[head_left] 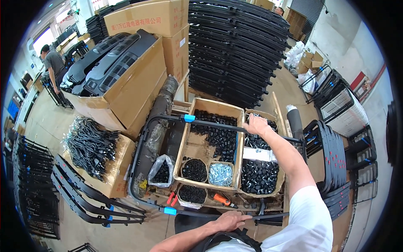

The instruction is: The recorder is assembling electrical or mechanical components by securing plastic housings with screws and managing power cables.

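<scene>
Your left hand (228, 221) grips the black frame (218, 125) at lower centre; your right hand (257, 125), centre, meets it, grip unclear. Blue tabs (170, 210) are on; black caps (224, 145) lie loose.

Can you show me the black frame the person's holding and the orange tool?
Black frame (218, 125): head view, on its far bar.
Orange tool (224, 200): head view, on its orange body.

My right arm (290, 159) stretches forward, right hand (256, 125) curled over the far bar of the black frame (218, 124); my left forearm (189, 236) angles inward, left hand (230, 221) at its near bar
</scene>
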A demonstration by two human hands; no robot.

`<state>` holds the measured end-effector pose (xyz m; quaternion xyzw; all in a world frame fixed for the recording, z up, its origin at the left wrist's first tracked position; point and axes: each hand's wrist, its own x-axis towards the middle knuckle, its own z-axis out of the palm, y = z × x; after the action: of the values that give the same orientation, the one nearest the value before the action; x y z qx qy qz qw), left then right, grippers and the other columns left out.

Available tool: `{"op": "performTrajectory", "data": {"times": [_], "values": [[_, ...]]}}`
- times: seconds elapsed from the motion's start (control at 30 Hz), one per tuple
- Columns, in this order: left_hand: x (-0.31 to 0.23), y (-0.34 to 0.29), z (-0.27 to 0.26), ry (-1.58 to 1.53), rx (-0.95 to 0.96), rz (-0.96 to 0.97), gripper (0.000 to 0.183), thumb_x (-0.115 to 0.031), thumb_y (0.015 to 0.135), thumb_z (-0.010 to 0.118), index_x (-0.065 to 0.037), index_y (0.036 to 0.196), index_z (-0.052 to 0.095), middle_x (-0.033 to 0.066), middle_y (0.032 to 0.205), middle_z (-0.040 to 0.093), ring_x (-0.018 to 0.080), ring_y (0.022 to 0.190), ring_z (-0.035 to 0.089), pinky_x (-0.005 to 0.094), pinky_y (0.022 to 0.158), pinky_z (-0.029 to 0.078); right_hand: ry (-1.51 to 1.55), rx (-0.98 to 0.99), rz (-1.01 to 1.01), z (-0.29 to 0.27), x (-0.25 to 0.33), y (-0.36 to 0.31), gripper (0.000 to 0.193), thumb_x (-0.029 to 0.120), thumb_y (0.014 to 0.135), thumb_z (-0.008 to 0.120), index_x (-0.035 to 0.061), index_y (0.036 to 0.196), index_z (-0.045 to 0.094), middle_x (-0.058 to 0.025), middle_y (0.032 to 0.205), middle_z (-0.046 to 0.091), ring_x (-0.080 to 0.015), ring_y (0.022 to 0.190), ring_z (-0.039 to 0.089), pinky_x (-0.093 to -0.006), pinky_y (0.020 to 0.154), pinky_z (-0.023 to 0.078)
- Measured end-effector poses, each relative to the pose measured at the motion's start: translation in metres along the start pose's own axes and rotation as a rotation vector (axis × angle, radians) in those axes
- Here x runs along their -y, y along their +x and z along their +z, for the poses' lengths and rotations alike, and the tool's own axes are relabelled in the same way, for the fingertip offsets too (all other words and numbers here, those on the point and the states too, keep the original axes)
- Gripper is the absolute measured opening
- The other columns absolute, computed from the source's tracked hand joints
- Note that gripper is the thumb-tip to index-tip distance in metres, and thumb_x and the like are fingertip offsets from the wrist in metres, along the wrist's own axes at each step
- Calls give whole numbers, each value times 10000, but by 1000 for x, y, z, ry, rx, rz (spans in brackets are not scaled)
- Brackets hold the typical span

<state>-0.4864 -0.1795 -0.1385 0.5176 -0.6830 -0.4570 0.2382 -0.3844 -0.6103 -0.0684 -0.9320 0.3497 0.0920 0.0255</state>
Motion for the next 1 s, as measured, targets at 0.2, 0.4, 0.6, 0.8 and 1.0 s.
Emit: {"op": "performTrajectory", "data": {"times": [0.2, 0.4, 0.6, 0.8, 1.0], "values": [[10, -6, -7, -291, -103, -25, 439, -162, 994, 693, -87, 1403, 550, 182, 1222, 633, 391, 1167, 628, 471, 1038, 505, 16, -12, 0, 8, -10, -1, 655, 460, 973, 566, -86, 1334, 533, -305, 1144, 742, -434, 1132, 719, -514, 997, 555], [14, -14, 1, -68, -173, 157, 441, -316, 1044, 630, -113, 1424, 537, 184, 1276, 632, 411, 1193, 630, 481, 1026, 514, -153, -13, 24, 0, -3, -11, 600, 535, 1050, 507, 12, 978, 794, -248, 1018, 779, -380, 1023, 765, -487, 909, 600], [18, -19, 0, 10, -131, 35, 519, -469, 1034, 621, -171, 1430, 466, 189, 1282, 621, 470, 1031, 700, 567, 828, 590, -411, 158, -146, -16, 4, -14, 465, 462, 830, 739, 35, 1008, 784, -203, 1027, 784, -351, 984, 774, -472, 874, 616], [27, -20, 2, 12, -92, 67, 469, -409, 1067, 576, -174, 1464, 493, 151, 1308, 606, 432, 1086, 685, 528, 908, 588, -531, 251, -137, -31, 12, -15, 371, 302, 801, 757, 65, 1083, 802, -133, 1109, 795, -306, 1084, 763, -433, 928, 606], [15, -23, -4, -84, -174, -9, 596, -503, 1010, 651, -120, 1430, 469, 175, 1277, 675, 432, 1139, 675, 535, 927, 557, -427, 116, -209, -15, 2, -11, 251, 156, 826, 657, 91, 1035, 780, -162, 1057, 789, -335, 1045, 759, -456, 875, 618]]}}
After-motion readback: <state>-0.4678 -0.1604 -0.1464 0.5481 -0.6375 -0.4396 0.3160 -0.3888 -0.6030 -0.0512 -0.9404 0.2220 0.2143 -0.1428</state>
